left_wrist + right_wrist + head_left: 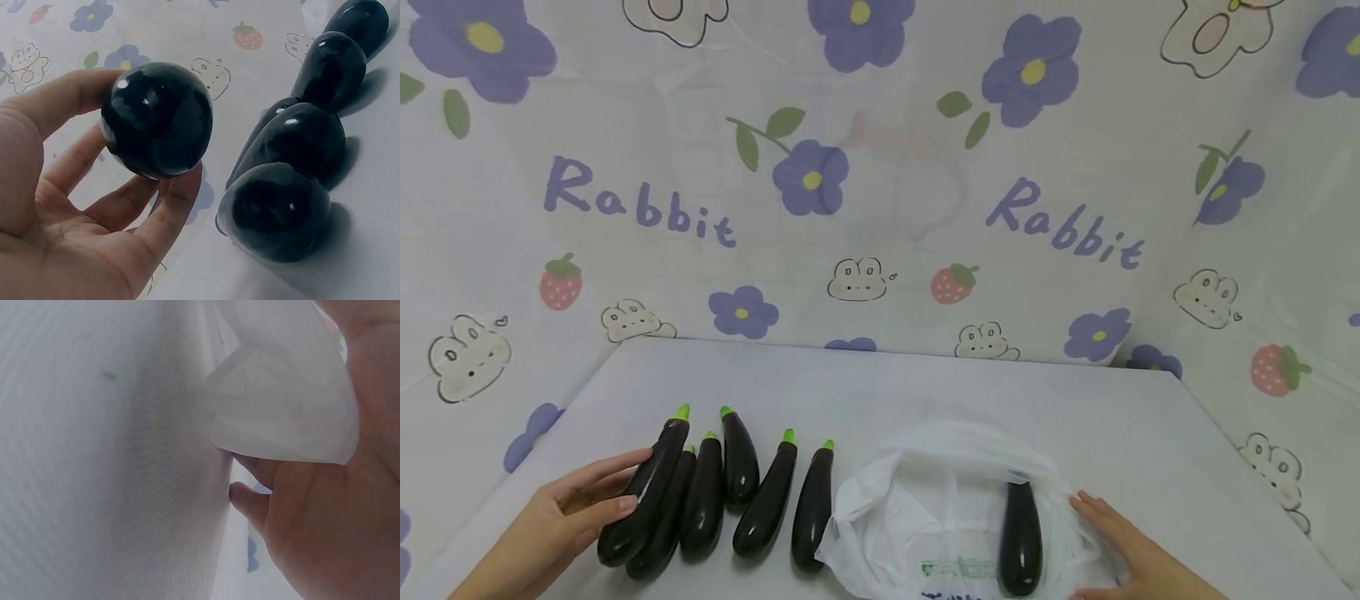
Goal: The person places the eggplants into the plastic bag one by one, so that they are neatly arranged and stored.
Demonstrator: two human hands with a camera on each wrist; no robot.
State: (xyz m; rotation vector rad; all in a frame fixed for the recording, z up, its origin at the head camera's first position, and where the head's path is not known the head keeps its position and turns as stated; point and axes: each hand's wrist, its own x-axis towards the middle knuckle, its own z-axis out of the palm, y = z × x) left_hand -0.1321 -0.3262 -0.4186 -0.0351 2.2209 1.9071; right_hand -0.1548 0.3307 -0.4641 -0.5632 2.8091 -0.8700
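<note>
My left hand (553,521) grips a dark, glossy eggplant (651,487) between thumb and fingers. In the left wrist view the rounded end of that eggplant (159,119) faces the camera, raised off the table. Several more eggplants (767,504) with bright green stems lie in a row to its right. A white plastic bag (857,512) lies with its mouth spread wide, and one eggplant (1021,542) is inside. At the bag's right side rests my right hand (1131,550), fingers fairly straight against the plastic. The right wrist view shows the bag (287,406) along the palm.
A white table (790,375) carries everything. Behind it hangs a cloth (910,208) printed with flowers, rabbits and strawberries, which continues along both sides. The bag's left edge touches or overlaps the nearest eggplant (812,508).
</note>
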